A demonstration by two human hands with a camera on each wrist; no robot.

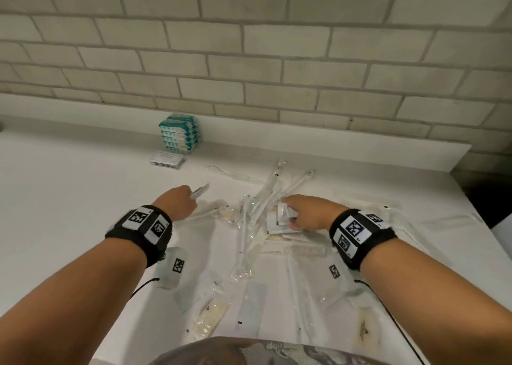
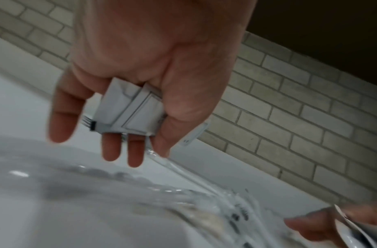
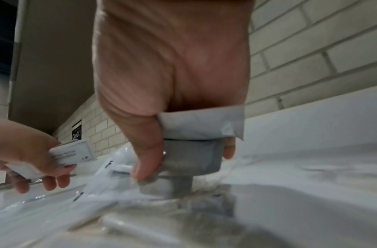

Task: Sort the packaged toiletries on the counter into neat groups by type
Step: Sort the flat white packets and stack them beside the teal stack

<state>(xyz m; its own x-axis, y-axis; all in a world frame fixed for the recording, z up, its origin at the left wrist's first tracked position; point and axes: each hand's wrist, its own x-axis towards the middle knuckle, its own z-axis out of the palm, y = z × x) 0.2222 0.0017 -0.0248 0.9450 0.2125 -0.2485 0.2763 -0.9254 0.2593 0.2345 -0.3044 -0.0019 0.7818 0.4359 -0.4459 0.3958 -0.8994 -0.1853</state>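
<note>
My left hand (image 1: 181, 202) pinches a few flat white sachets (image 1: 199, 191) above the white counter (image 1: 69, 187); in the left wrist view the sachets (image 2: 128, 114) sit between thumb and fingers. My right hand (image 1: 307, 213) grips more white sachets (image 1: 284, 215) on top of the loose pile of clear-wrapped toothbrushes (image 1: 266, 195) and combs (image 1: 303, 249); the right wrist view shows thumb and fingers curled round these sachets (image 3: 193, 151). A stack of teal boxes (image 1: 180, 133) stands at the back by the wall, with a low pile of white sachets (image 1: 167, 159) in front of it.
Clear packets (image 1: 210, 315) with cream contents and a flat packet (image 1: 253, 303) lie near the counter's front edge. More clear-wrapped items (image 1: 388, 207) spread to the right. The tiled wall (image 1: 249, 46) and a white backsplash ledge (image 1: 304, 140) close the back; the counter ends at the right.
</note>
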